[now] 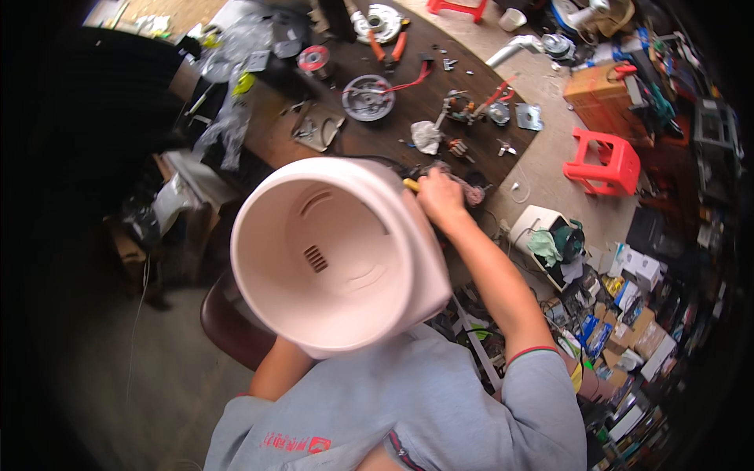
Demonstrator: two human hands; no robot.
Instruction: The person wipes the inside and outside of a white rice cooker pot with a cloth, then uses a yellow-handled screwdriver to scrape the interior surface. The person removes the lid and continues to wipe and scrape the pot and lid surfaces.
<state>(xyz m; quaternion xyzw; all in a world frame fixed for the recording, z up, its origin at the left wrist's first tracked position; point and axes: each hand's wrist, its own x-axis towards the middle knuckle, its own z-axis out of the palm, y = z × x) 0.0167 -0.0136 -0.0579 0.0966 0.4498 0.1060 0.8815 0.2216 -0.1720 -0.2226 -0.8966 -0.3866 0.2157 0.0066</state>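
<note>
A large pale, hollow plastic appliance housing (330, 171) is tilted before my chest, its round mouth facing up at me. Inside its base are a slotted vent and curved slots. My left forearm runs behind the housing's lower rim, and the left hand is hidden there. Beyond the housing's right side, my right hand (442, 194) is curled in a fist at the bench. A yellow handle (411, 185) juts from the thumb side of that fist; the rest of it is hidden. Next to the knuckles lies a pinkish bundle of cord or cloth (473, 193).
The dark wooden bench (406, 132) carries a round grey metal part with red wires (368, 98), orange-handled pliers (389, 53), a solder spool (314, 59), a parts tray (318, 125) and a crumpled white rag (426, 136). A red plastic stool (604, 162) and heaped boxes stand right.
</note>
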